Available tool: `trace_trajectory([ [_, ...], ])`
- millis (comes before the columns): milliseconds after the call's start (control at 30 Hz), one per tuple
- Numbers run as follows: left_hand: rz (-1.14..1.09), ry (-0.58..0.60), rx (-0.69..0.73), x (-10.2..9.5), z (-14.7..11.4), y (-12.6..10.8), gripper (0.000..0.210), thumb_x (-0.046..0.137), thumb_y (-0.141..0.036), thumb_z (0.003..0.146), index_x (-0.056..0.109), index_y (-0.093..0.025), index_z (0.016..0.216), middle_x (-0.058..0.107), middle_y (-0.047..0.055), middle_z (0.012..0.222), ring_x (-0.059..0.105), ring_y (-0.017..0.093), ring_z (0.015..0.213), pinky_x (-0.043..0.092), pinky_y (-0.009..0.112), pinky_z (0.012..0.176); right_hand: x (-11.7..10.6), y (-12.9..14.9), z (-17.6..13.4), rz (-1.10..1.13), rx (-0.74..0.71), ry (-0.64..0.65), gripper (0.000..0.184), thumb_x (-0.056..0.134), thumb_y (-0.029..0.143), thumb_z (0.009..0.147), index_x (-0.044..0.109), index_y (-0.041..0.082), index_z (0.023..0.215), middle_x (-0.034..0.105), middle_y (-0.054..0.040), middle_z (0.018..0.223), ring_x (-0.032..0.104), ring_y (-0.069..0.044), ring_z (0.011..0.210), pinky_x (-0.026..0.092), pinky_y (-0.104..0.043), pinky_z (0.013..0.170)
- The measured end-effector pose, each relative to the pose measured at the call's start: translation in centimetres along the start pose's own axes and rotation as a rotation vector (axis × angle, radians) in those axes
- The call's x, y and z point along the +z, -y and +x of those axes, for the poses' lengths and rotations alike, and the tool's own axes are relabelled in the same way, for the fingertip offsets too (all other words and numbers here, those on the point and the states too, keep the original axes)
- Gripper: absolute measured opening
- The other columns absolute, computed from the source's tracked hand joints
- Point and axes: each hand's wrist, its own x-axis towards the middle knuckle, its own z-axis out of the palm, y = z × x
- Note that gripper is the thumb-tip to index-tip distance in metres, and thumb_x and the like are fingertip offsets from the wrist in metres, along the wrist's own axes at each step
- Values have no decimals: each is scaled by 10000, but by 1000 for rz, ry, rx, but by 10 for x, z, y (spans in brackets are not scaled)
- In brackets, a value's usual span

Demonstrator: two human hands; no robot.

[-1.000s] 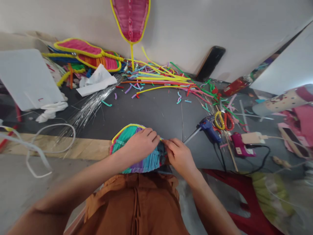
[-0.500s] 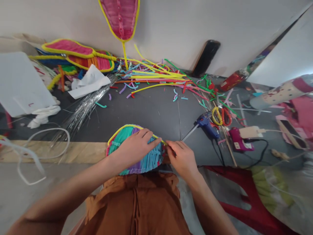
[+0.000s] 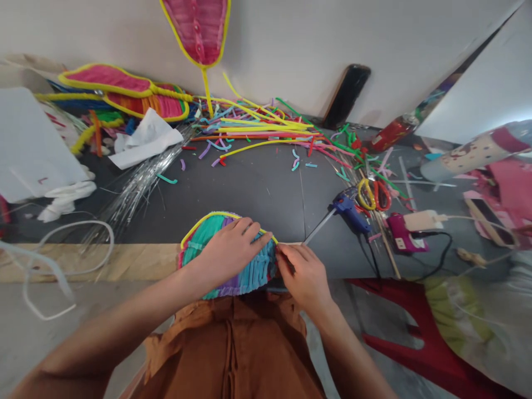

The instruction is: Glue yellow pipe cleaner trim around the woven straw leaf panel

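Observation:
At the table's front edge lies an oval piece [image 3: 249, 271] made of teal, purple and blue pipe cleaners in rows. A yellow pipe cleaner [image 3: 198, 223] runs along its upper rim. My left hand [image 3: 233, 246] rests on top of the piece, fingers stretched out flat toward the yellow rim; its thumb is not clearly visible. At the piece's right end, my right hand [image 3: 302, 271] pinches the yellow pipe cleaner between thumb and forefinger. The tip between those fingers is hidden.
A blue glue gun [image 3: 351, 211] lies right of my hands, near scissors [image 3: 374, 194] and a magenta power socket [image 3: 403, 233]. Loose pipe cleaners [image 3: 266, 130] pile up along the wall. A phone [image 3: 347, 97] leans there. Silvery wires [image 3: 141, 174] spread at left.
The view has shifted slightly. Both hands keep almost the same place on the piece, with my right hand still pinching at its right end.

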Motion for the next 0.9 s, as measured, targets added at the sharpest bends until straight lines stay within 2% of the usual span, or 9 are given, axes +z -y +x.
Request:
trace_trajectory([
  [267, -25, -19, 39, 0, 1, -1, 369, 506, -138, 901, 519, -187, 1267, 564, 90, 1267, 528, 261, 1084, 465, 393, 843, -3, 4, -20, 30, 5, 29, 253, 477, 148, 913, 624, 183, 1115, 704, -87, 1000, 631, -205, 897, 536, -373, 808],
  [567, 8, -33, 74, 1, 1, -1, 361, 483, -139, 913, 518, -173, 1271, 585, 72, 1266, 512, 275, 1095, 441, 413, 863, 4, 5, -33, -23, -79, 12, 358, 459, 91, 890, 569, 161, 1223, 664, -125, 1109, 592, -245, 950, 537, -426, 821],
  [767, 19, -33, 89, -1, 2, -2, 388, 504, -149, 909, 504, -229, 1289, 601, 60, 1241, 531, 265, 1069, 431, 413, 869, 5, 3, -35, -60, -149, 53, 417, 438, 56, 850, 545, 110, 1250, 632, -159, 1145, 568, -269, 978, 518, -449, 845],
  [900, 31, -25, 90, -3, 3, -2, 368, 512, -163, 910, 519, -219, 1274, 615, 67, 1210, 536, 272, 1060, 435, 421, 864, 7, -4, -36, -52, -151, 66, 418, 428, 82, 858, 560, 134, 1252, 645, -143, 1119, 580, -261, 963, 506, -432, 852],
])
